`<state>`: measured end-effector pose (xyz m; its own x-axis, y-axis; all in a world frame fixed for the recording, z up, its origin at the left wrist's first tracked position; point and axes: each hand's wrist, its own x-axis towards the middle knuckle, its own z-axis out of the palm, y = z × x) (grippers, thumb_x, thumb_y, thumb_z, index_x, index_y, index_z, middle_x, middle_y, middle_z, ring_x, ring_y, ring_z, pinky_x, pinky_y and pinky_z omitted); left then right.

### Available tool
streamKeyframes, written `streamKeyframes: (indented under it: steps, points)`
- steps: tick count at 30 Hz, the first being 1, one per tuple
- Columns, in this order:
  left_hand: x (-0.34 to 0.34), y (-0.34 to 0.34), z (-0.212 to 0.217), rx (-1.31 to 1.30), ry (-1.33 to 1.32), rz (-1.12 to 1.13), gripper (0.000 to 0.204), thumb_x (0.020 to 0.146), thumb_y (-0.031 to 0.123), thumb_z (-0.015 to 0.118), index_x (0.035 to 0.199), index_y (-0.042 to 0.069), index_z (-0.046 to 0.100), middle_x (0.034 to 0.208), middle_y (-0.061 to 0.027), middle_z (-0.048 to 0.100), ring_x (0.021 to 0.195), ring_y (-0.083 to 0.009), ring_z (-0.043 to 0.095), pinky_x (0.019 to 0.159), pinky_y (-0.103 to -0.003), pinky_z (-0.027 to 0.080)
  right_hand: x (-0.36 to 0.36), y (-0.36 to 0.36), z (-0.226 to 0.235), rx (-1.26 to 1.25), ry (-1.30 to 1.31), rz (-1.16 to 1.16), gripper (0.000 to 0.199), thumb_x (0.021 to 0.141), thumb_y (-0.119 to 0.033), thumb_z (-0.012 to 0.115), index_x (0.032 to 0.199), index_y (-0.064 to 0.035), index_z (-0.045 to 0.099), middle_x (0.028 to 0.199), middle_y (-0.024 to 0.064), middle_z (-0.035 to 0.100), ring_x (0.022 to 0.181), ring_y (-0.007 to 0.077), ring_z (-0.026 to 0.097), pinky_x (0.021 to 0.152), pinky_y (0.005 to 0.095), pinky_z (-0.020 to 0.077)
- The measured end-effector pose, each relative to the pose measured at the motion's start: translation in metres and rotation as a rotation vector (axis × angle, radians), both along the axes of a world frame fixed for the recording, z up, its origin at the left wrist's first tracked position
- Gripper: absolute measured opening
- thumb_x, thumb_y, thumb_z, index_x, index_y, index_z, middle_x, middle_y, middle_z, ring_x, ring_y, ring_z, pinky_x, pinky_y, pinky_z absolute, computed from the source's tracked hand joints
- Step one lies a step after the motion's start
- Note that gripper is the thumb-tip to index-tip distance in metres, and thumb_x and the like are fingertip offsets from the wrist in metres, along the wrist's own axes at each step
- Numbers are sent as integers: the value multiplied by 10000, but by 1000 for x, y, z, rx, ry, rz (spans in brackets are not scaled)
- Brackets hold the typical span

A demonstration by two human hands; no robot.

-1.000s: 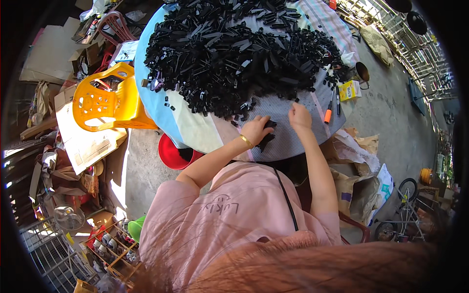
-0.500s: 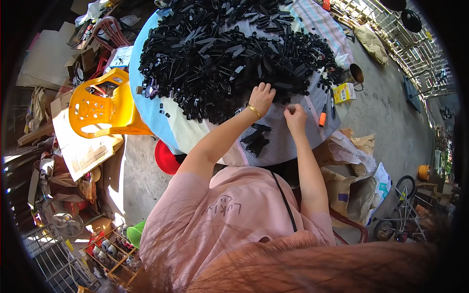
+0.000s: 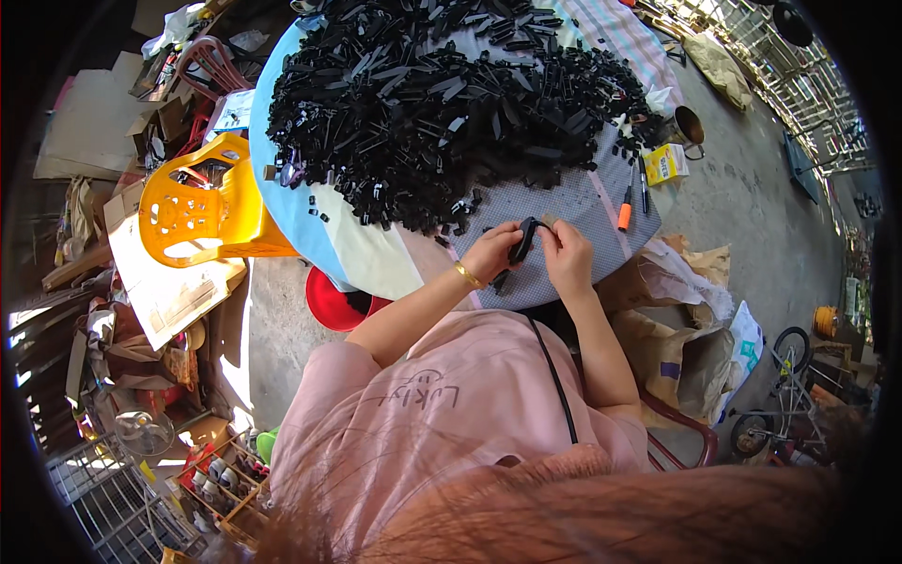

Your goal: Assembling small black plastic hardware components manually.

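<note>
Both grips are closed on one black plastic part [image 3: 521, 241]: the left hand [image 3: 490, 254] clamps its near end, and the right hand [image 3: 567, 256] pinches the far end from the opposite side. The part is held just above the near edge of the table [image 3: 564, 202], apart from the pile of black parts [image 3: 442, 103], presumably so that it can be worked singly. An orange-handled tool [image 3: 625, 209] lies within reach of the right hand.

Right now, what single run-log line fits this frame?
left hand: grips small black plastic part | right hand: grips same part | behind: heap of black plastic parts on round cloth-covered table
</note>
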<state>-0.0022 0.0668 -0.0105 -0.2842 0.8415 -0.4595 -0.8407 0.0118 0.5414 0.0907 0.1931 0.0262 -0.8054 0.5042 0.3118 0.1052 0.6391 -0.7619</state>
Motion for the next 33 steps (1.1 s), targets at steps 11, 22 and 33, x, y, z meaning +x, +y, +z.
streamKeyframes:
  steps: [11,22,33]
  points:
    - [22,-11,17,-172,533,123,333,884,212,454,1146,9,489,752,-16,533,613,-85,475,540,-229,415,2,-20,8,380,-106,91,94,791,-112,559,781,-28,518,714,109,558,644,277,562,572,361,464]
    - [-6,-25,37,-174,1201,-369,299,884,258,462,917,-14,584,626,-99,553,564,-117,488,530,-291,408,21,-17,11,452,-430,470,113,814,-117,475,762,-17,465,677,143,534,612,287,568,551,365,473]
    - [8,-26,33,-233,1293,-95,238,848,199,491,862,-28,558,740,-209,576,678,-359,564,596,-374,437,16,-26,-7,378,-286,392,119,779,-112,507,748,-9,456,686,151,531,609,305,565,545,374,473]
